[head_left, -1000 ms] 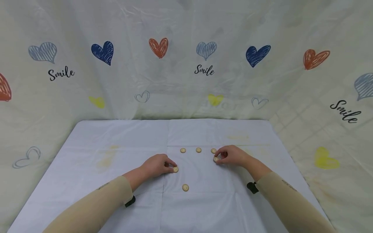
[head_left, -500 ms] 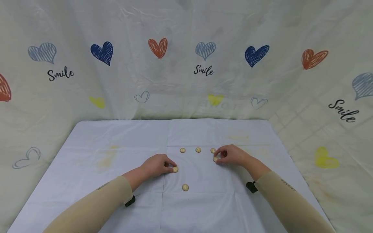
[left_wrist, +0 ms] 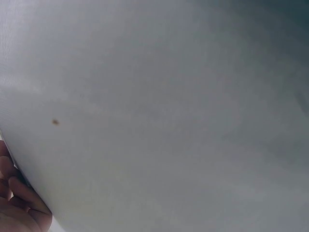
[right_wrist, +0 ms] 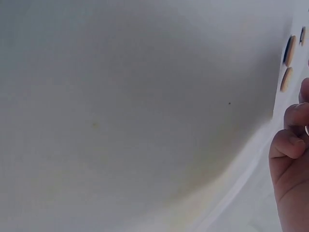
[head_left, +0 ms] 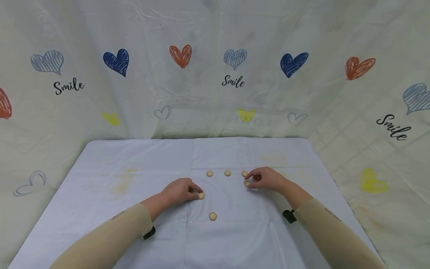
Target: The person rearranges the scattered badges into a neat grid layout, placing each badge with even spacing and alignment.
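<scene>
— Resting on the white table (head_left: 100, 194), both hands sit near its middle. What does the left hand (head_left: 181, 191) hold?

— Its curled fingertips pinch a tan button (head_left: 201, 195) lying flat on the cloth.

— And the right hand (head_left: 267, 178)?

— Fingers bent, pinching another button (head_left: 247, 183), just in front of the right end of a row of three buttons (head_left: 227, 173).

— Anything nearer the front edge?

— One lone button (head_left: 212, 216), apart from both hands.
</scene>
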Tool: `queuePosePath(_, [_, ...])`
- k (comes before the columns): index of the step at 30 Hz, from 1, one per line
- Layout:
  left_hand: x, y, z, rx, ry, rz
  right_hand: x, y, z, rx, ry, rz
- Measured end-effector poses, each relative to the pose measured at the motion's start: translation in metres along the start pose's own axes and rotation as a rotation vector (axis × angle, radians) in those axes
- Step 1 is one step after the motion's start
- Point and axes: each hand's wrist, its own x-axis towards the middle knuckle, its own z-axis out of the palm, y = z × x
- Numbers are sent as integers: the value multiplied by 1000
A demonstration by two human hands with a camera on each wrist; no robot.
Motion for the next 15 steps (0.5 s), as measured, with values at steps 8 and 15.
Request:
queuePosePath(8, [0, 2, -1, -6, 5, 2, 2, -15, 9, 11, -56, -77])
queuePosePath(15, [2, 1, 1, 0, 0, -7, 5, -37, 24, -3, -112, -140])
